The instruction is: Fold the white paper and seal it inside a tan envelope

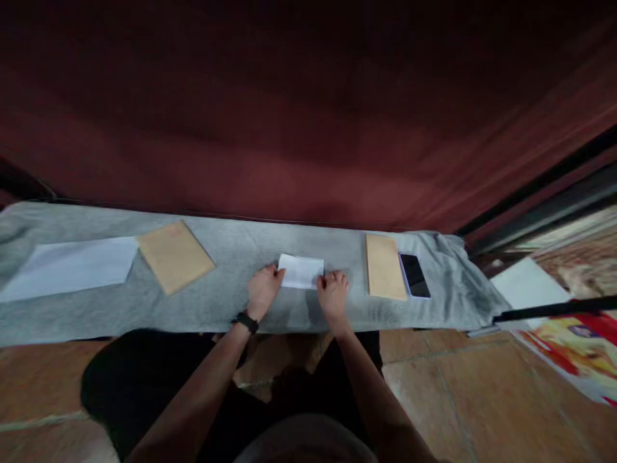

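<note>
A small folded sheet of white paper lies on the grey cloth in front of me, its top edge slightly lifted at the left. At its left end, my left hand pinches the paper between thumb and fingers; a dark watch sits on that wrist. My right hand grips the lower right corner with the thumb on the paper and the fingers curled. Brown envelopes lie on both sides: one at a slant to the left, another upright to the right.
Larger white paper lies at the far left of the grey cloth. A phone rests beside the right envelope. A dark red panel rises behind the cloth. Right of it are a black bar and colourful packaging.
</note>
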A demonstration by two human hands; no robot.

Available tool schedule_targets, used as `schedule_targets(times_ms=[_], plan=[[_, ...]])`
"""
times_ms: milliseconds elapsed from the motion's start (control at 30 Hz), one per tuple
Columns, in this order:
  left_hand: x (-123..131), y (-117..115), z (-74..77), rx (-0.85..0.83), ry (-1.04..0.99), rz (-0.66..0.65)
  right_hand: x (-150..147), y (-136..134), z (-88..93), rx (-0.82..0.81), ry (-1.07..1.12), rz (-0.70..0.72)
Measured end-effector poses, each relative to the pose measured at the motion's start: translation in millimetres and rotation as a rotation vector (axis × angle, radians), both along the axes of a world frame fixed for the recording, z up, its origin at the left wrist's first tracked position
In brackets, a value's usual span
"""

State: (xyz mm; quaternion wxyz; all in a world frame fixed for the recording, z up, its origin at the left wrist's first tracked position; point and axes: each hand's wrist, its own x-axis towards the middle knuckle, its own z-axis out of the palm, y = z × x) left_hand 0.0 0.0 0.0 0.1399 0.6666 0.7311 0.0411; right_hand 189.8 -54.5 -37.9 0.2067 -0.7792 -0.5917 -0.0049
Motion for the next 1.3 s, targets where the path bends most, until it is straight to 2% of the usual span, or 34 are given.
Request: schedule_targets(times_ms=[300,433,567,667,733,800,867,967,1000,1133,1300], plan=[[4.3,1.1,4.2,-0.011,-0.004,0.016,-1.0,2.5,-1.1,0.058,0.035,0.008],[6.0,0.0,9.3,-0.020,-0.004,0.001,-7.1,-0.1,-1.1,0.141,0.037,0.173],[7.1,-1.4,10.7,-0.002,0.010,0.005,-20.4,-11.3,-4.7,0.098,0.024,0.398],[6.2,-2.5,7.0,0.042,0.018,-0.008,-28.2,-22.7,-9.2,0.034,-0.027,0.437],[5.8,-5.4,3.0,0.149,0.019,-0.030,-30.5,-28.0,-11.3,0.016,-0.060,0.417],[7.1,-12.3,-2.1,0.304,-0.008,-0.095,-31.0,-30.2,-11.7,0.005,-0.081,0.403],[10.7,-24.4,-8.9,0.427,-0.071,-0.249,-30.4,-30.3,-10.6,-0.019,-0.098,0.407],[18.4,-47.8,-21.7,0.450,-0.142,-0.556,-28.6,-29.6,-8.1,-0.069,-0.131,0.447],[20.4,-54.9,-26.0,0.431,-0.139,-0.611,-28.0,-29.7,-7.5,-0.082,-0.144,0.467],[21.0,-68.9,-38.6,0.368,-0.088,-0.646,-26.7,-31.2,-7.7,-0.105,-0.178,0.521],[10.4,-68.7,-40.1,0.381,-0.034,-0.683,-24.5,-36.6,-13.7,-0.080,-0.141,0.389]])
